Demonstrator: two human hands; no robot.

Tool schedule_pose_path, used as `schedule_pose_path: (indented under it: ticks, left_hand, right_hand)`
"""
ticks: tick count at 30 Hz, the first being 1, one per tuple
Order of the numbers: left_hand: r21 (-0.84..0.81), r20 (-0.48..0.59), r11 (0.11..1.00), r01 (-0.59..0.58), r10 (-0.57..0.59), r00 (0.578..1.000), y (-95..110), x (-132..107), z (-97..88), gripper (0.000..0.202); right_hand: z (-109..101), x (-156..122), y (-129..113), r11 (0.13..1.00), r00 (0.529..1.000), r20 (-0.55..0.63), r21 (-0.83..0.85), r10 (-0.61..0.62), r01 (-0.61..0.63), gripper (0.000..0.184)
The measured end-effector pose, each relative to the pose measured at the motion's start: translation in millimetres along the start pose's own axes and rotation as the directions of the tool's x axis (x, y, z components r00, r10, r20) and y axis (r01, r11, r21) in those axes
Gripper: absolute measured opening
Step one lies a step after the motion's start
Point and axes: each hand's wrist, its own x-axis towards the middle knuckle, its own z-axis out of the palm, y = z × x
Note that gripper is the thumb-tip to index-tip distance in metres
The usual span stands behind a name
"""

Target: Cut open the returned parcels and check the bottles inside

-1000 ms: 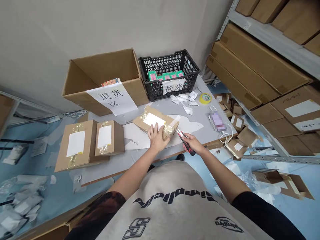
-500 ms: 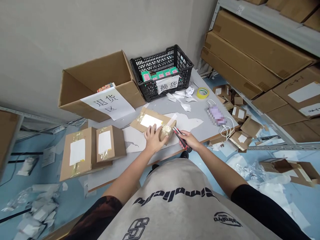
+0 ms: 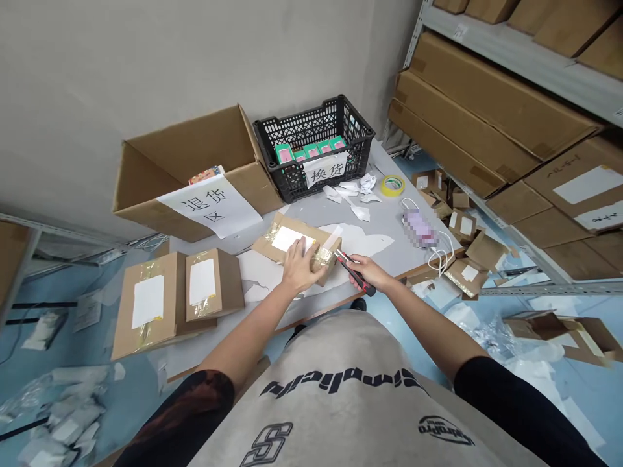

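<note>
A small taped cardboard box [image 3: 324, 240] with a white label lies on the table in front of me, one flap sticking out to the left. My left hand [image 3: 299, 269] is closed over it from above, the fingers spread on its top by the label and the thumb towards its near right edge. In my right hand [image 3: 368, 274] is a red and black utility knife [image 3: 351, 264], its tip at the box's right end. From this angle I cannot tell whether the blade is in the tape.
Two labelled cardboard boxes [image 3: 217, 285] stand at left. Behind are a large open carton [image 3: 189, 181] and a black plastic crate [image 3: 316, 139] with green-and-pink boxes. Torn paper, a yellow tape roll [image 3: 392, 185] and a cabled phone [image 3: 419, 227] lie at right. Shelving [image 3: 491, 48] flanks the table.
The whole view has shifted slightly. Both hands stay in about the same place, the left on the box and the right with the knife at its right end.
</note>
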Motion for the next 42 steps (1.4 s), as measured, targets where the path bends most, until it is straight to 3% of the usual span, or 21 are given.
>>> schedule_pose_path:
  ticks: [4, 8, 17, 23, 28, 32, 36, 42]
  left_hand:
    - [0.015, 0.018, 0.999, -0.038, 0.038, 0.999, -3.3, 22.3, -7.5, 0.081]
    - [0.033, 0.131, 0.996, -0.082, 0.077, 0.988, 1.4, 49.9, -12.1, 0.092]
    - [0.067, 0.284, 0.996, -0.066, 0.045, 0.958, 23.4, 81.7, -22.1, 0.088]
    - [0.080, 0.296, 0.992, -0.094, 0.066, 0.953, 23.0, 86.4, -21.6, 0.078]
    - [0.068, 0.270, 0.989, -0.132, 0.109, 0.957, 25.3, 82.8, -19.4, 0.073]
    - [0.074, 0.235, 0.984, -0.160, 0.139, 0.962, 32.6, 69.7, -15.2, 0.049]
    - [0.093, 0.277, 0.979, -0.181, 0.150, 0.949, 35.7, 60.5, -12.1, 0.028]
    - [0.005, 0.293, 0.970, -0.243, 0.231, 0.928, 21.2, 64.8, -22.5, 0.028]
  right_hand:
    - [5.4, 2.1, 4.8, 0.998, 0.997, -0.030, 0.014, -0.066, 0.067, 0.033]
    - [3.7, 2.4, 2.7, 0.998, 0.997, -0.040, -0.022, -0.063, 0.062, 0.039]
    - [-4.4, 7.4, 9.4, 0.988, 0.989, -0.093, -0.115, -0.113, 0.102, 0.039]
    - [-7.5, 6.9, 8.0, 0.972, 0.987, -0.105, -0.214, -0.121, 0.096, 0.035]
    - [-8.2, 6.5, 3.7, 0.976, 0.989, -0.102, -0.202, -0.105, 0.082, 0.033]
    - [-6.1, 9.2, 5.6, 0.980, 0.984, -0.153, -0.189, -0.090, 0.060, 0.029]
    - [-3.9, 11.4, 7.6, 0.990, 0.989, -0.112, -0.111, -0.100, 0.088, 0.029]
    - [-1.4, 15.9, 3.2, 0.995, 0.996, -0.014, 0.052, -0.083, 0.083, 0.030]
